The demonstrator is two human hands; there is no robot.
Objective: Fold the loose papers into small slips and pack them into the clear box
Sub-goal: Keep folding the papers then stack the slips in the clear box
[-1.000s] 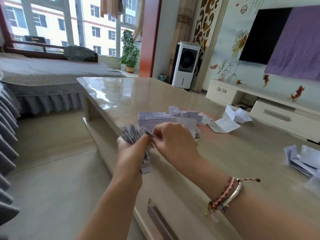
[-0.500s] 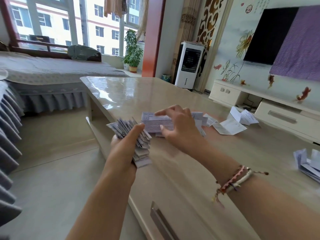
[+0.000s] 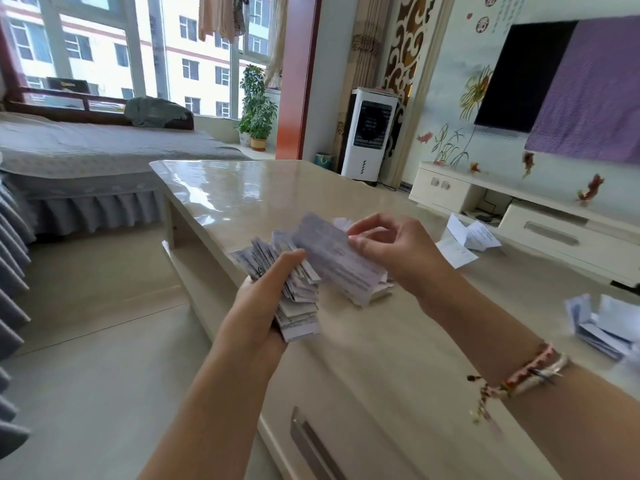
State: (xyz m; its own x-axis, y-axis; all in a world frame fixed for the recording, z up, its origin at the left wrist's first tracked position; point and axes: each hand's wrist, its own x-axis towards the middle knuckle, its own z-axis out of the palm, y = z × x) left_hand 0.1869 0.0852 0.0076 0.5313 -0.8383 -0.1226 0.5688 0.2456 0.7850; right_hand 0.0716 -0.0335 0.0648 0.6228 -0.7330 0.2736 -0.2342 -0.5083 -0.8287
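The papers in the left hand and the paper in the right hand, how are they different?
The left hand grips a thick fanned stack of folded slips; the right hand pinches just one paper.
The slips are small and narrow; the single paper is longer and wider.
The stack sits at the table edge; the single paper is lifted over it.
Both are white with printed text.

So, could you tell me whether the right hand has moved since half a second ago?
Yes. The right hand has lifted off the paper pile on the table, pinching one paper toward the left hand.
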